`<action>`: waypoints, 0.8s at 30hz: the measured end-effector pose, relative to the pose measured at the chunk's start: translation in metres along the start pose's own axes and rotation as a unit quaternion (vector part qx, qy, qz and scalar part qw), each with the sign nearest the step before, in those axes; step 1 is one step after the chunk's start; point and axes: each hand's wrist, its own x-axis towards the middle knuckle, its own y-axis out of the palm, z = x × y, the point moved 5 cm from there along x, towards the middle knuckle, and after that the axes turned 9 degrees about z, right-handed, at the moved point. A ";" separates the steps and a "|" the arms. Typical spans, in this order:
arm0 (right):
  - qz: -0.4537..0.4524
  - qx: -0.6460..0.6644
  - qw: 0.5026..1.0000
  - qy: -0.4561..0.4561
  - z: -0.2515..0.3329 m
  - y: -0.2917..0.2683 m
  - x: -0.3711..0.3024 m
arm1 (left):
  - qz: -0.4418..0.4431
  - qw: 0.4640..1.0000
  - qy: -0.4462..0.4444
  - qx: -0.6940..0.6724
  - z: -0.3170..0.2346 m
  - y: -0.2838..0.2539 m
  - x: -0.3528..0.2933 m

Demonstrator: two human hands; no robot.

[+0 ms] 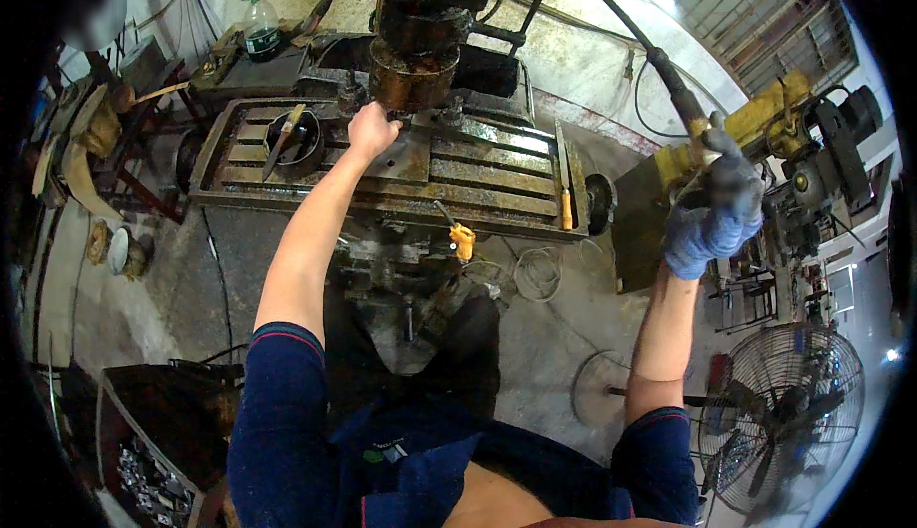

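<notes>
My bare left hand (371, 133) is closed low beside the round, oily spindle head (413, 72) of a milling or drilling machine. What its fingers grip, if anything, is hidden. Out to the right, my right hand (718, 213), in a blue-grey knit glove, is wrapped round the end of a long machine lever (680, 96). Below the spindle lies the slotted metal machine table (492, 186). A dark pot (304, 158) sits on its left part, with a wooden-handled brush (280, 146) across it. At the table's right end rests a file (564, 170) with a wooden handle.
A yellow-handled tool (462, 241) is at the table's front edge. A floor fan (778, 413) stands at lower right, near a coiled cable (538, 274). Behind the table's left side is a clear plastic bottle (260, 30). A bin of metal parts (153, 475) is at lower left.
</notes>
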 end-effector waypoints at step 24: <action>-0.063 0.135 0.989 0.023 -0.001 0.011 -0.028 | 0.180 0.933 0.243 0.197 -0.007 -0.079 -0.104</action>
